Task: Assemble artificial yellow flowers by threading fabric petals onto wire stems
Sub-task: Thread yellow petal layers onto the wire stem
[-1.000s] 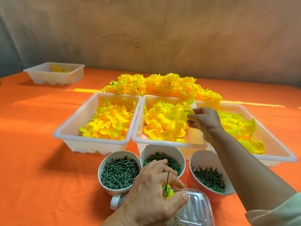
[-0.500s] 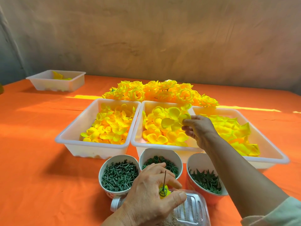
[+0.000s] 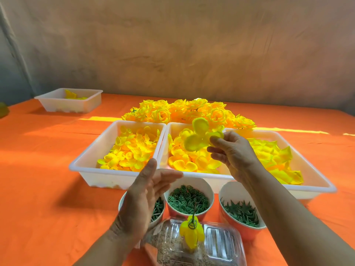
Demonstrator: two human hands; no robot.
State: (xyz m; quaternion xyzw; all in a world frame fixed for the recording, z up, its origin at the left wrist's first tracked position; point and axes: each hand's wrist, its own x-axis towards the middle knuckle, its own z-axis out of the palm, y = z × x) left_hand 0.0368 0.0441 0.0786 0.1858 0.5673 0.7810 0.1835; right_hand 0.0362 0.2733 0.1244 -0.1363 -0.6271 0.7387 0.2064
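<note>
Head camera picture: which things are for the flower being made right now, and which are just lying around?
In use: petal piece, pinched by right hand; wire stem with yellow bud, standing in clear box.

Lying about: far tray; finished flowers; left tray; right tray; three cups of green parts.

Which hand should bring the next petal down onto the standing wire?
Right. The right hand pinches the petal above the middle tray. The left hand is open and empty, lower, near the wire, so it probably suits steadying instead.
</note>
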